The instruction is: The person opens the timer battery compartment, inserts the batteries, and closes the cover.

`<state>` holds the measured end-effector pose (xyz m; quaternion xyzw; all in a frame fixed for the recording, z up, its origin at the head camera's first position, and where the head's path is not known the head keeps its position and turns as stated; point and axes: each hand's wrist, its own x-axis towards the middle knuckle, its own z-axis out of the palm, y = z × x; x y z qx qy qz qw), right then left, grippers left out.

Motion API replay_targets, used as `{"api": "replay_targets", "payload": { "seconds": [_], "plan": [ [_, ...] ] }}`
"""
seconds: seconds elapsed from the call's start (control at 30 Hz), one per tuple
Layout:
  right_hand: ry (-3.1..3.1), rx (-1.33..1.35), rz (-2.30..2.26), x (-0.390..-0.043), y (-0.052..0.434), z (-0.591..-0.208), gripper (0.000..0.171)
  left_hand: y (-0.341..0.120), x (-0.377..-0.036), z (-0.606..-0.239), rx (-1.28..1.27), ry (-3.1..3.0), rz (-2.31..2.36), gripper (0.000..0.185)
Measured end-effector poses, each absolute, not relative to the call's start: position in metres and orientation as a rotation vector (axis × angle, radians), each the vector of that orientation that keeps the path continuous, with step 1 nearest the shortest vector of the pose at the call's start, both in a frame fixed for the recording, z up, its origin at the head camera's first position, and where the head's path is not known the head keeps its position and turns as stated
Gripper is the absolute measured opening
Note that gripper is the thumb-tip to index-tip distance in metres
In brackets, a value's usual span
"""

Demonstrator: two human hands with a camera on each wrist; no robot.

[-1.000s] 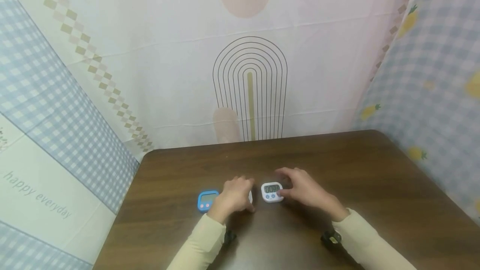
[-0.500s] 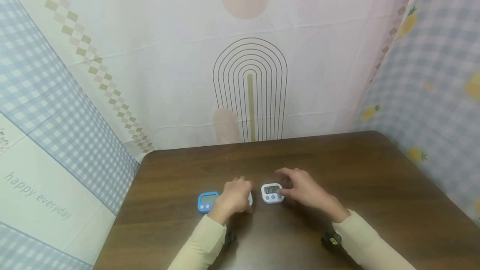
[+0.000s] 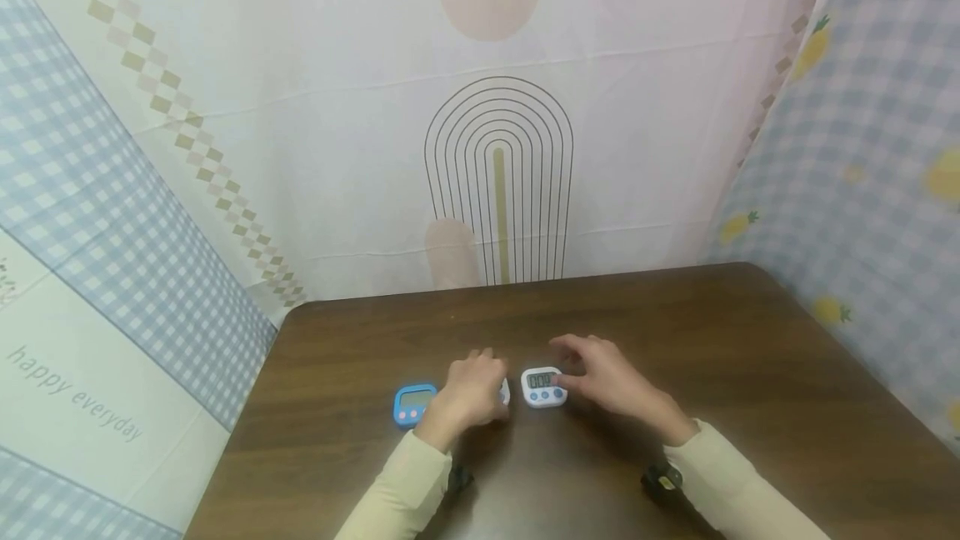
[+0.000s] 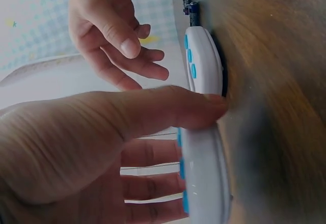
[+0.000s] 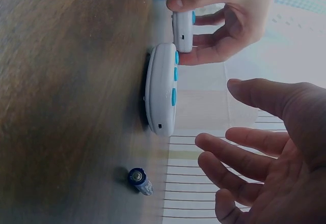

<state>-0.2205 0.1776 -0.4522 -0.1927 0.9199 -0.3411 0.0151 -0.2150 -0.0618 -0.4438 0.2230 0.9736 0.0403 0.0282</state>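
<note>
Head view, change: almost none against the pictures of a second and half a second ago; both hands keep their places over the two white timers, and the blue timer has not shifted.
Meaning of change: judged a settled hold, not a lift; the work at the white timers looks mid-step, neither unit raised off the bench.
Left hand (image 3: 467, 394): thumb and fingers curled round the left white timer (image 4: 204, 175), thumb laid across its upper edge, fingers behind its face; a grip.
Right hand (image 3: 603, 377): fingers spread and relaxed, holding nothing; in the right wrist view its fingertips stand clear of the right white timer (image 3: 543, 387); whether the thumb touches cannot be told.
Right white timer, position: flat on the bench (image 3: 750, 373), just left of the right hand, display and blue buttons facing up.
Left white timer, position: mostly hidden under the left hand in the head view, close beside the right one.
Blue timer (image 3: 413, 404): on the bench just left of the left hand, untouched.
Battery (image 5: 140, 180): loose on the bench, beyond the right white timer.
Backdrop: patterned cloth behind.
</note>
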Motion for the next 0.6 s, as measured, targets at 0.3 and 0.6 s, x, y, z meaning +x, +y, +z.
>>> {"api": "replay_targets", "payload": {
  "seconds": [0.3, 0.6],
  "plan": [
    [2.852, -0.624, -1.111, -0.22, 0.178, -0.452, 0.049, -0.058, -0.214, -0.438, 0.749, 3.07, 0.201, 0.053],
    [2.812, -0.647, -1.274, -0.221, 0.179, -0.452, 0.039, -0.056, -0.213, -0.432, 0.858, 3.099, 0.449, 0.056]
  ]
}}
